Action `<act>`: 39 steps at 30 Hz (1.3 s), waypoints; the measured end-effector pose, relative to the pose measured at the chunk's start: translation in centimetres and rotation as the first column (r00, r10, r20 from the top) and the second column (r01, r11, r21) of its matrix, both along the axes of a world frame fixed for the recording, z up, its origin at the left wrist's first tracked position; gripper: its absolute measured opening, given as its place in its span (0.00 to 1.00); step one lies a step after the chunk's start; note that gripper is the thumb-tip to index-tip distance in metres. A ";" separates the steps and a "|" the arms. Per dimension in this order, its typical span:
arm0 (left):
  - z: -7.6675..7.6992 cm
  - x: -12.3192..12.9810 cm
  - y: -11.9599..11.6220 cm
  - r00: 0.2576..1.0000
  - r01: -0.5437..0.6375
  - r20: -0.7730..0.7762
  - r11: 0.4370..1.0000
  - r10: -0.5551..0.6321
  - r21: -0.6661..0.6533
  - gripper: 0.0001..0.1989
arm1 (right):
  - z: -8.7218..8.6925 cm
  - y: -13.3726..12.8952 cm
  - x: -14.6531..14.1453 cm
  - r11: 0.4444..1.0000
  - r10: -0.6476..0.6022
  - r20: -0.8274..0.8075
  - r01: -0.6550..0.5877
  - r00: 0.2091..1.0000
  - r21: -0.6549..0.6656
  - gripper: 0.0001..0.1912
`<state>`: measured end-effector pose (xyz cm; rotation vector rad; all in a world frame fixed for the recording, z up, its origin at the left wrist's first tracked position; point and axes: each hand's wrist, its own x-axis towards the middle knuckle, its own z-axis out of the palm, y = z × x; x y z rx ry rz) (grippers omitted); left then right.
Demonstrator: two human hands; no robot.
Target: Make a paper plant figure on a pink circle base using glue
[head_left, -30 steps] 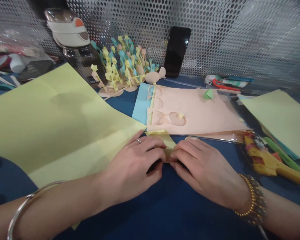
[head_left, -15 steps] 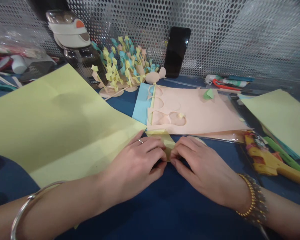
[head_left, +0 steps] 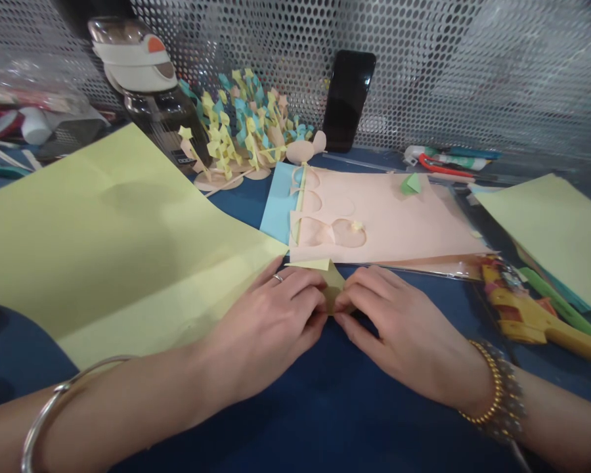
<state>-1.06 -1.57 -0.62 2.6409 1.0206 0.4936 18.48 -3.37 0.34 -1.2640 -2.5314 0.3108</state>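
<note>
— In the near middle, on the blue mat [head_left: 295, 420], what is the state of the fingers?

— Clenched, not released. The left hand [head_left: 261, 322] and right hand [head_left: 398, 335] grasp a folded paper [head_left: 332, 289] from opposite sides, fingertips curled inward and meeting at its centre.

— Where exactly is the folded paper?

— Between the hands, just below the near edge of the pink sheet [head_left: 389, 220]. Its pale tip points far and left; the fingers hide most of the rest.

— Why that grip?

— Opposing pressure appears to hold the crease tight and stop the layers slipping. The mat seems to give a firm surface, apart from the loose sheets.

— What lies about the hands?

— To the left, a large yellow sheet [head_left: 103, 253] reaches under the left hand. A metal bangle [head_left: 49, 410] circles that arm, and a ring [head_left: 277, 278] sits on one finger. To the right, beaded bracelets [head_left: 497, 387] circle the wrist, near a yellow tool [head_left: 526, 328] and a green sheet [head_left: 556, 236]. At the far side, a paper cluster [head_left: 241, 125], a phone [head_left: 347, 102] and a bottle [head_left: 162, 125] stand against a perforated screen [head_left: 473, 72], apparently set back from the working area.
</note>
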 end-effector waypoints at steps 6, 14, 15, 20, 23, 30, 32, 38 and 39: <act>0.0 0.0 -0.1 0.998 -0.038 0.044 0.999 0.038 -0.005 0.08 | 0.1 -0.1 0.2 0.989 0.075 0.075 -0.084 0.994 0.119 0.10; -0.2 -0.3 -0.1 0.997 -0.043 0.063 0.999 0.042 0.011 0.06 | 0.2 -0.1 0.1 0.973 0.085 0.134 -0.111 0.987 0.204 0.11; -0.2 -0.3 -0.1 0.997 -0.036 0.071 0.999 0.034 0.020 0.06 | 0.1 -0.1 0.1 0.969 0.089 0.148 -0.120 0.985 0.216 0.11; -0.4 -0.9 -0.1 0.993 0.032 0.108 0.998 -0.036 0.045 0.06 | 0.0 -0.2 0.2 0.954 0.093 0.204 -0.146 0.975 0.262 0.10; -0.5 -1.2 -0.2 0.991 0.059 0.114 0.997 -0.066 0.058 0.07 | 0.0 -0.3 0.3 0.948 0.101 0.204 -0.157 0.974 0.276 0.09; -0.5 -1.5 -0.1 0.991 0.092 0.094 0.993 -0.099 0.075 0.08 | 0.1 -0.4 0.6 0.928 0.121 0.201 -0.183 0.972 0.324 0.08; -0.5 -1.5 0.0 0.991 0.102 0.082 0.992 -0.108 0.071 0.08 | 0.1 -0.3 0.7 0.923 0.134 0.200 -0.196 0.971 0.332 0.08; -0.5 -1.4 0.1 0.989 0.100 0.098 0.992 -0.108 0.079 0.08 | 0.0 -0.1 0.6 0.924 0.132 0.185 -0.188 0.974 0.333 0.09; -0.4 -1.4 0.1 0.989 0.098 0.102 0.992 -0.106 0.080 0.08 | 0.0 -0.1 0.6 0.921 0.134 0.194 -0.194 0.972 0.337 0.09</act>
